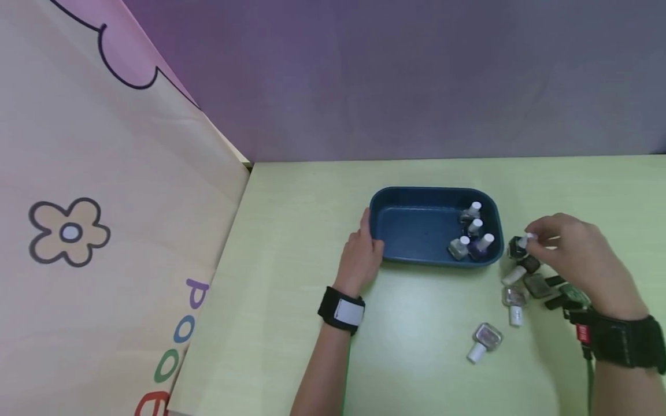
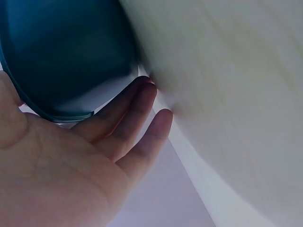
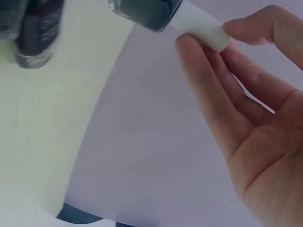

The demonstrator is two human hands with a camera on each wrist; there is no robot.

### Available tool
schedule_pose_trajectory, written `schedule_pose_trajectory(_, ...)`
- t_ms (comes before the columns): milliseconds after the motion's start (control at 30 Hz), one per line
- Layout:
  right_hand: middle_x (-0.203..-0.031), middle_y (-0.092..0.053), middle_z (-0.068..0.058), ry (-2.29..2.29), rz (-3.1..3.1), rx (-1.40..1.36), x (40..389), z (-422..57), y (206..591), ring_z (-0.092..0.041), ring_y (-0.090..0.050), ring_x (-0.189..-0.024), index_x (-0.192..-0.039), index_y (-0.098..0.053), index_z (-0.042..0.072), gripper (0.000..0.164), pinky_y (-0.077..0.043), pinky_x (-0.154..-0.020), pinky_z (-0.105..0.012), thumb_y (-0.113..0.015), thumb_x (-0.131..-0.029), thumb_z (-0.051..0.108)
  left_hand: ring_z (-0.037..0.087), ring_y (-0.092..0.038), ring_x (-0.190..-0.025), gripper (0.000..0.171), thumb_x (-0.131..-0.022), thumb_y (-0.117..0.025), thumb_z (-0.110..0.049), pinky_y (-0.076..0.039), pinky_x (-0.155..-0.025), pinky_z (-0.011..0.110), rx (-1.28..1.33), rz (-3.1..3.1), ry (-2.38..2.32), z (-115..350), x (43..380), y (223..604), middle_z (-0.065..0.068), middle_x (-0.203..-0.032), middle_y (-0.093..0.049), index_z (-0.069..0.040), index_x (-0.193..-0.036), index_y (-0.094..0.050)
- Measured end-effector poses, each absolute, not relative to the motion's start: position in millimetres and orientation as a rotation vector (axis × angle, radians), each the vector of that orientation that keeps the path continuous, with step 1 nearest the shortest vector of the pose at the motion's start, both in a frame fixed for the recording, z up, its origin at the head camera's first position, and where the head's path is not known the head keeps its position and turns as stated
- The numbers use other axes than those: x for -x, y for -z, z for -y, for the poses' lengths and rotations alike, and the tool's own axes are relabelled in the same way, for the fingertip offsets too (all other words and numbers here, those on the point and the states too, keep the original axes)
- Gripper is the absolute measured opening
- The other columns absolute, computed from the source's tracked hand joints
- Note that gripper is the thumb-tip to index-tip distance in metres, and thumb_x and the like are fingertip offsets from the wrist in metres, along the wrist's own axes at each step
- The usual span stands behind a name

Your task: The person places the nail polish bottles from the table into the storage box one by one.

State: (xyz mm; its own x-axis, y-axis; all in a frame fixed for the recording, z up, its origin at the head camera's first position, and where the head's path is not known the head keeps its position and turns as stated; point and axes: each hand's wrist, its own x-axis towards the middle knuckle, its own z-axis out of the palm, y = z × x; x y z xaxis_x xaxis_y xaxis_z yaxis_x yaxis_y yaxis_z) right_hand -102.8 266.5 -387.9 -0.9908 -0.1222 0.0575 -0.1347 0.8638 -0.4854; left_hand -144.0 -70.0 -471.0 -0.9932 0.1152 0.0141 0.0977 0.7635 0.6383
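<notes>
My right hand (image 1: 577,254) pinches the white cap of a dark nail polish bottle (image 1: 517,247) between thumb and fingers, just right of the blue tray (image 1: 411,231). The right wrist view shows the bottle's dark glass body (image 3: 144,12) tilted away from the fingertips. At the tray's left front corner, my left hand (image 1: 359,260) touches the outer wall with fairly straight fingers. Several white-capped nail polish bottles (image 1: 459,248) stand or lean at the right end inside the tray.
Right of the tray lie a dark bottle (image 1: 529,264), a pinkish bottle (image 1: 514,296), a grey bottle (image 1: 536,286) and a green bottle (image 1: 574,294), partly under my right hand. Another pale bottle (image 1: 488,335) lies nearer me. A purple-grey wall (image 1: 395,81) borders the table behind.
</notes>
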Motion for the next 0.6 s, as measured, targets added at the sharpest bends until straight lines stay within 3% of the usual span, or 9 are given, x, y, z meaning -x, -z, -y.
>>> schedule_pose_trajectory(133,-0.094,-0.064,-0.018,-0.753,2.941,-0.181,103,-262,379,-0.012,-0.062,-0.068,-0.094,-0.068,0.001,0.019,-0.039,-0.057,-0.014,-0.069,-0.078,0.011,0.018,-0.046,-0.067,0.07,-0.092,-0.048,-0.019,-0.034,-0.053,0.029,-0.184,-2.915,-1.063,70,145,470,0.002,-0.069,-0.049,-0.016,-0.152,-0.012)
schedule_pose_trajectory(233,-0.094,-0.064,-0.018,-0.752,2.898,-0.147,101,-258,371,0.003,-0.056,-0.066,-0.094,-0.068,0.001,0.018,-0.033,-0.057,-0.006,-0.067,-0.079,0.012,0.018,-0.045,-0.067,0.07,-0.092,-0.048,-0.018,-0.034,-0.053,0.029,-0.198,-2.908,-1.074,70,146,469,0.002,-0.068,-0.048,-0.016,-0.152,-0.012)
schedule_pose_trajectory(400,-0.094,-0.064,-0.016,-0.769,2.809,-0.09,99,-246,357,0.025,-0.039,-0.069,-0.095,-0.067,0.001,0.017,-0.03,-0.063,-0.003,-0.065,-0.08,0.01,0.018,-0.045,-0.065,0.07,-0.092,-0.048,-0.018,-0.034,-0.053,0.029,-0.203,-2.921,-1.062,70,146,469,0.003,-0.068,-0.048,-0.014,-0.152,-0.014)
schedule_pose_trajectory(600,-0.094,-0.064,-0.013,-0.819,2.71,-0.096,103,-232,351,0.031,-0.036,-0.074,-0.099,-0.068,0.003,0.02,-0.027,-0.071,-0.002,-0.064,-0.081,0.011,0.018,-0.045,-0.065,0.07,-0.092,-0.047,-0.019,-0.034,-0.054,0.029,-0.196,-2.921,-1.06,71,145,471,0.002,-0.068,-0.048,-0.015,-0.152,-0.013)
